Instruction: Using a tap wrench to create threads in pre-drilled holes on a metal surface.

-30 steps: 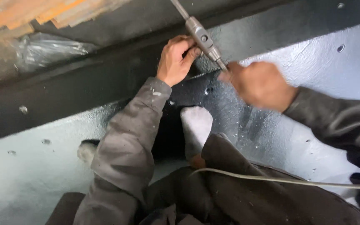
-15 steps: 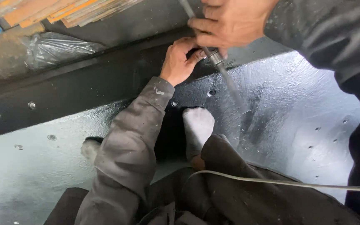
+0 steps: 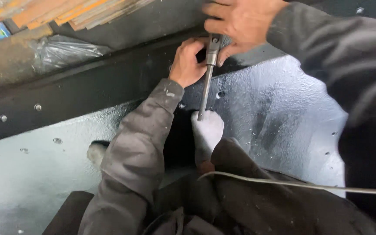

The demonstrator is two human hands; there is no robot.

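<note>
Near top centre, the right hand (image 3: pixel 240 21) grips the head of a slim metal hand tool (image 3: pixel 208 74) – shaft angled down over the drilled black-coated steel panel (image 3: pixel 283 113) – while the left hand (image 3: pixel 188 63), fingers curled, steadies it; judged step: working a hole, next move needing alignment.

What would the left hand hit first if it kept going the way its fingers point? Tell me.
Likely the metal tool: the left hand already curls toward its shaft, with the right hand gripping the top. Beyond lies the black painted beam; depth is unclear.
</note>
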